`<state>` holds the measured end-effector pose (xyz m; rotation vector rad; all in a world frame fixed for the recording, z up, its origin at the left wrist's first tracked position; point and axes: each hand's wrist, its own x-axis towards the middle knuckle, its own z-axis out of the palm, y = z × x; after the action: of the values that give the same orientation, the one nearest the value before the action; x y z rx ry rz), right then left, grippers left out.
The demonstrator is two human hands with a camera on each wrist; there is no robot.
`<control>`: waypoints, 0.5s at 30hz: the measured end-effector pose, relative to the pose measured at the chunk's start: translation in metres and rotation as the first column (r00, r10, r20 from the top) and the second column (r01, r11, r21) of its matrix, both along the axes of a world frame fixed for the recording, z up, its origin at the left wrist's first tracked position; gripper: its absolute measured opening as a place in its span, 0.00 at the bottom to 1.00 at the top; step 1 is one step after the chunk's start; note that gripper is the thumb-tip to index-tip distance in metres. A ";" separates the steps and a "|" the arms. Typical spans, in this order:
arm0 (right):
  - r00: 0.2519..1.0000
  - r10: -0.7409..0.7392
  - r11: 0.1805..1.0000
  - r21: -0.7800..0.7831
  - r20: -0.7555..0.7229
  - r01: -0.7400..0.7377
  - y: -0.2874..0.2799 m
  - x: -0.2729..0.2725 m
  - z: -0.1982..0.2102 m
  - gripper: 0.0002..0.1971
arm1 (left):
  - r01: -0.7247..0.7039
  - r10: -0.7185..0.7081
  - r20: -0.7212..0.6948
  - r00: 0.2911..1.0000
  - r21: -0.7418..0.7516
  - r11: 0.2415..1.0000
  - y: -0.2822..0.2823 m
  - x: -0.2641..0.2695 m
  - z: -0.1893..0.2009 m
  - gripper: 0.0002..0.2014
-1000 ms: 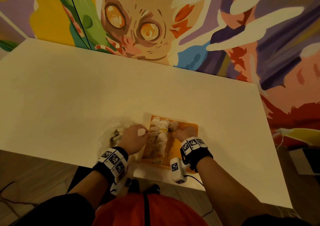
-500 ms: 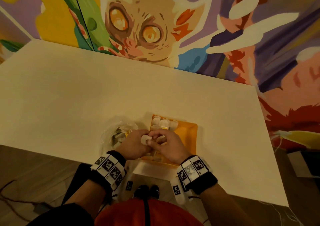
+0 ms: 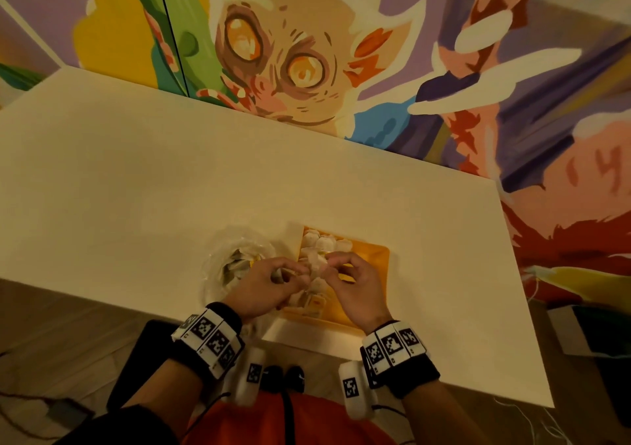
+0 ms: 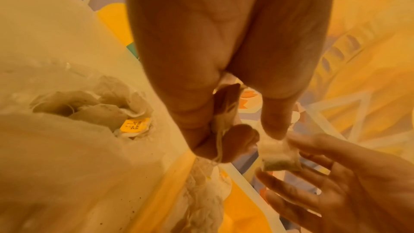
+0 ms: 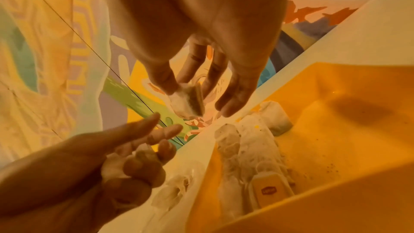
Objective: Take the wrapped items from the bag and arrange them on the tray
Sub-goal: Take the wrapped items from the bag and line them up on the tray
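An orange tray (image 3: 374,256) lies near the table's front edge, with several white tea bags (image 5: 241,139) in rows along its left side. Left of it sits a clear plastic bag (image 3: 218,267) with more tea bags (image 4: 100,109) inside. My hands meet above the tray's left part. My right hand (image 3: 336,261) pinches one tea bag (image 5: 190,100) between thumb and fingers. My left hand (image 3: 290,273) grips another tea bag (image 5: 125,162) and its string in its curled fingers, with two fingers stretched toward the right hand.
The white table (image 3: 170,188) stretches far to the left and back. A painted mural wall (image 3: 307,68) stands behind it. The tray's right half (image 5: 347,121) is bare orange. The table's front edge runs just under my wrists.
A second ago the hands were apart, the right one over the tray. They came together, and now the right hand pinches a tea bag beside the left hand's fingers.
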<state>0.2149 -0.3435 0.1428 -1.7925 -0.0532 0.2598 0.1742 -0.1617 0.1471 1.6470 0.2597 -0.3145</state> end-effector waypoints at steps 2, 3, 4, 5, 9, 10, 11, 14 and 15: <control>1.000 -0.022 1.000 0.017 0.018 0.021 0.000 -0.002 0.001 0.06 | -0.051 0.051 0.008 0.999 -0.054 0.997 0.001 0.002 0.002 0.05; 0.999 -0.025 0.999 0.024 0.022 0.024 0.001 -0.003 0.001 0.05 | -0.067 0.068 0.012 0.998 -0.080 0.995 0.002 0.003 0.003 0.05; 0.999 -0.027 0.999 0.030 0.028 0.027 0.002 -0.004 0.001 0.05 | -0.076 0.078 0.017 0.997 -0.096 0.992 0.002 0.005 0.004 0.05; 0.999 -0.031 0.999 0.031 0.032 0.030 0.003 -0.005 0.001 0.05 | -0.076 0.079 0.024 0.997 -0.097 0.992 0.002 0.007 0.005 0.06; 0.999 -0.045 0.997 0.059 0.007 0.045 0.007 -0.008 -0.001 0.04 | 0.011 -0.009 0.109 0.994 -0.017 1.000 0.000 0.012 0.007 0.05; 0.999 -0.033 0.998 0.055 -0.003 0.034 0.008 -0.009 -0.001 0.04 | 0.017 -0.019 0.141 0.990 0.016 1.000 0.000 0.012 0.006 0.06; 1.000 -0.015 0.999 0.044 -0.009 0.016 0.008 -0.009 -0.002 0.04 | 0.013 -0.021 0.167 0.986 0.048 0.999 0.000 0.013 0.006 0.06; 0.999 0.032 0.998 -0.055 0.006 -0.032 0.006 -0.007 -0.008 0.05 | 0.017 -0.044 0.214 0.976 0.124 0.992 -0.003 0.018 0.002 0.06; 0.999 0.042 0.995 -0.091 0.008 -0.041 0.004 -0.005 -0.011 0.05 | 0.023 -0.055 0.220 0.974 0.145 0.989 -0.005 0.020 0.001 0.05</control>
<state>0.2100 -0.3390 0.1321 -1.8846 -0.0871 0.2867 0.1943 -0.1670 0.1477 1.8132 0.0810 -0.1395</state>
